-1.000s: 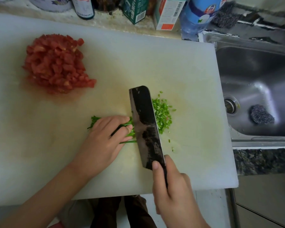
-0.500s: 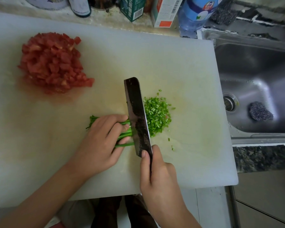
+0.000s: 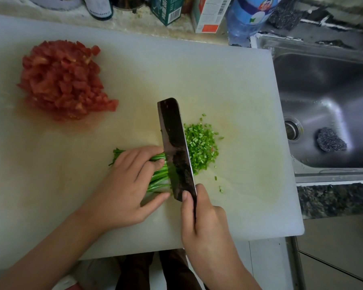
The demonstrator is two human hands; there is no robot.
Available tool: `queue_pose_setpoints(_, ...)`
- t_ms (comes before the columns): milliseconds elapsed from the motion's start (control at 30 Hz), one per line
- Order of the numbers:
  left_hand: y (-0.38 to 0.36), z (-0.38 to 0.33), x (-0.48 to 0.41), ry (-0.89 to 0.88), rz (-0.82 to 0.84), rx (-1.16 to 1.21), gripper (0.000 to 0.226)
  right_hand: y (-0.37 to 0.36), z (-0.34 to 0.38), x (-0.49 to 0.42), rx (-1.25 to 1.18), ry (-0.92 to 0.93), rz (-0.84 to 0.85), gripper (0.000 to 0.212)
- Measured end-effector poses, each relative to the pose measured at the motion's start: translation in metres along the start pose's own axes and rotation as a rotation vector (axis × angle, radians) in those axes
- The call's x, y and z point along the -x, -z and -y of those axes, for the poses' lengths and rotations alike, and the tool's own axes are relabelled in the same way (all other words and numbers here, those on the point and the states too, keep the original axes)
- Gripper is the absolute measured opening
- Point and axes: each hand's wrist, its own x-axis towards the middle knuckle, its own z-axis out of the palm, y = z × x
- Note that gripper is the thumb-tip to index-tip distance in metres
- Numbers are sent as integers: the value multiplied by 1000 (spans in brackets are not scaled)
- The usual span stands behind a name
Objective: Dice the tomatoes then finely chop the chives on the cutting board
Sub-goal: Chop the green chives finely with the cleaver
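A heap of diced red tomato point(image 3: 63, 80) lies at the back left of the white cutting board point(image 3: 228, 84). My left hand point(image 3: 126, 187) presses down on a bundle of green chives point(image 3: 158, 177), fingers curled over the stalks. My right hand point(image 3: 205, 225) grips the handle of a dark cleaver point(image 3: 175, 149), thumb and forefinger pinching the blade's heel. The blade stands on edge across the chive ends, right beside my left fingertips. A mound of finely chopped chives point(image 3: 201, 148) lies just right of the blade.
A steel sink point(image 3: 327, 114) with a drain and a scouring pad point(image 3: 330, 142) borders the board on the right. Bottles and cartons point(image 3: 208, 13) line the counter behind the board. A few stray chive bits point(image 3: 220, 188) lie near the front right.
The cleaver shifted left along the bundle as it kept chopping, and the chopped pile grew. My left hand drew back slightly along the stalks.
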Motion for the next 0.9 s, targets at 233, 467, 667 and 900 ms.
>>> queue_pose_setpoints(233,0,4,-2,-54,-8,-41,38,9,0,-3,-45,-37,47,16)
queue_pose_setpoints(467,-9,6,-1,-37,-105,-32,21,36,6,-4,-172,-108,92,24)
queue_pose_setpoints(667,-10,4,-3,-59,-169,-18,20,40,1,-1,-97,-136,136,21)
queue_pose_setpoints(900,-12,4,-2,-51,-201,-25,19,31,4,-1,-52,-54,118,23)
